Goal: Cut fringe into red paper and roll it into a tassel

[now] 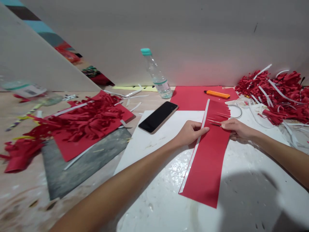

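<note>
**A:** Position of the red paper strip (207, 161)?
**B:** Flat on the white board (156, 180) on the table (19, 196), running lengthwise away from the viewer. White band along its left edge, far end slit into narrow fringes.
**A:** Left hand (190, 132)?
**B:** Unclenched, with the fingers stretched out and pressed on the strip's left edge, just below the slits.
**A:** Right hand (235, 129)?
**B:** Closed around a thin blade (215, 124), tip on the red paper at the nearest slit.
**A:** Surroundings?
**B:** Black phone (158, 117) face up, just left of the strip. Clear bottle (156, 75) upright behind it. Orange cutter (217, 94) beyond the strip's far end. Fringed red paper in two places: a left heap (91, 119) and a right heap (280, 93), well apart.
</note>
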`<state>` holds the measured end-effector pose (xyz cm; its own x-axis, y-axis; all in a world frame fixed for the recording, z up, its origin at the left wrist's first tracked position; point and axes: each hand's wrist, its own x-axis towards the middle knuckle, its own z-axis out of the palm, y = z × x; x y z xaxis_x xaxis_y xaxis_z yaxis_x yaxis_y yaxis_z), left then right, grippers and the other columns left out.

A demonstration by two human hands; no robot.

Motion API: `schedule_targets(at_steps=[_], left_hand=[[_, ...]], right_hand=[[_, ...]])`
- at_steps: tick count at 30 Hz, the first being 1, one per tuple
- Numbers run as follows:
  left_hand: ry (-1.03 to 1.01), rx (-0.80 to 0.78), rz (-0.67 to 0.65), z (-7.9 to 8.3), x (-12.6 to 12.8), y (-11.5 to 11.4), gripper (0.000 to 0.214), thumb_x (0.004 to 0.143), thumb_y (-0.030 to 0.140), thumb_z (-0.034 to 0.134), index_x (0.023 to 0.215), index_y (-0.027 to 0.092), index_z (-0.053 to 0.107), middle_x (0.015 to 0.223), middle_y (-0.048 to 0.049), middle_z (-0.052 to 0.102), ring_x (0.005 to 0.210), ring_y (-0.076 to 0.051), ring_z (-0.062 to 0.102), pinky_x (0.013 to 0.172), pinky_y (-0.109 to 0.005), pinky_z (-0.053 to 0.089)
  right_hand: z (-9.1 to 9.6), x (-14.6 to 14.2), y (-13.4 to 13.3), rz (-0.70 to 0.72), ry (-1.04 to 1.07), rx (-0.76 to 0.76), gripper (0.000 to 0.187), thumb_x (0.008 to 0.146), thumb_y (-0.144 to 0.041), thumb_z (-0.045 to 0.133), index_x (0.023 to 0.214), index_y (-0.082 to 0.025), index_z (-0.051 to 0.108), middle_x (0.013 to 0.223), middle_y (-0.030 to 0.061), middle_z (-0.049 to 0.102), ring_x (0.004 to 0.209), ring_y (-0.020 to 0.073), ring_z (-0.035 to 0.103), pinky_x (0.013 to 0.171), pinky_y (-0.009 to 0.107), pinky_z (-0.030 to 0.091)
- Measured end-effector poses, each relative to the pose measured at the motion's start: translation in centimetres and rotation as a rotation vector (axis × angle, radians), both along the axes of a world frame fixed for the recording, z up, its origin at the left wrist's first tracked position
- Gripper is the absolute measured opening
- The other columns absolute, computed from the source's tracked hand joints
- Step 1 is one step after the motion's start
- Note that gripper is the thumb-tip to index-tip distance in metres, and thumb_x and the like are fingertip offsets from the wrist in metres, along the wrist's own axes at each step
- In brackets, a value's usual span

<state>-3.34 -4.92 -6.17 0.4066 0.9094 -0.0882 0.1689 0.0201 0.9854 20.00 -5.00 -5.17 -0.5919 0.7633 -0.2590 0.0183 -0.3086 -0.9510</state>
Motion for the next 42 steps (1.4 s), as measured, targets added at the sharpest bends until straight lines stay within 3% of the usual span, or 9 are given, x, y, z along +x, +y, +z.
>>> schedule_targets(at_steps=[11,16,20,26,33,42], left_hand=[[0.091,0.079,-0.041,0.4,0.0,0.1,0.049,0.077,0.050,0.065,0.049,0.015,0.045,0.047,0.0043,0.036,0.046,-0.007,0.035,0.045,-0.022,0.027],[0.088,0.072,-0.044,0.4,0.0,0.1,0.046,0.077,0.049,0.065,0.051,0.014,0.050,0.047,0.0028,0.041,0.047,-0.008,0.038,0.046,-0.023,0.029],[0.091,0.102,-0.046,0.5,0.0,0.2,0.046,0.077,0.049,0.065,0.050,0.014,0.052,0.047,0.0014,0.045,0.047,-0.009,0.041,0.046,-0.023,0.032],[0.073,0.098,-0.086,0.8,0.2,-0.1,0.043,0.077,0.048,0.065,0.053,0.012,0.056,0.052,-0.0010,0.054,0.050,-0.010,0.047,0.048,-0.023,0.037],[0.052,0.073,-0.092,0.7,0.5,-0.2,0.042,0.077,0.048,0.064,0.057,0.011,0.060,0.054,-0.0023,0.056,0.051,-0.010,0.049,0.050,-0.023,0.039],[0.088,0.104,-0.076,0.5,0.5,-0.1,0.045,0.076,0.047,0.065,0.050,0.013,0.052,0.047,0.0017,0.045,0.047,-0.008,0.041,0.046,-0.022,0.033]], right_hand=[[-0.4,-0.1,0.0,-0.009,-0.031,0.003,0.032,0.085,-0.044,0.063,0.074,-0.014,0.058,0.047,-0.0089,0.034,0.037,0.0040,0.020,0.036,0.021,0.014],[-0.4,-0.2,0.0,-0.005,-0.025,0.019,0.031,0.085,-0.043,0.063,0.078,-0.013,0.061,0.048,-0.0084,0.036,0.037,0.0040,0.021,0.036,0.021,0.013],[-0.2,-0.4,-0.2,-0.035,-0.004,0.011,0.031,0.083,-0.041,0.064,0.070,-0.015,0.057,0.045,-0.0092,0.034,0.035,0.0035,0.021,0.034,0.020,0.014],[0.1,-0.9,-0.6,-0.064,-0.013,-0.019,0.032,0.080,-0.042,0.066,0.070,-0.014,0.057,0.047,-0.0059,0.045,0.034,0.0043,0.031,0.032,0.018,0.018],[0.2,-1.1,-0.9,-0.078,0.011,-0.047,0.033,0.079,-0.043,0.067,0.067,-0.014,0.055,0.047,-0.0063,0.045,0.033,0.0042,0.032,0.031,0.017,0.018],[0.3,-1.2,-0.9,-0.085,0.014,-0.032,0.028,0.078,-0.038,0.066,0.068,-0.013,0.058,0.044,-0.0064,0.044,0.031,0.0038,0.029,0.030,0.017,0.015]])
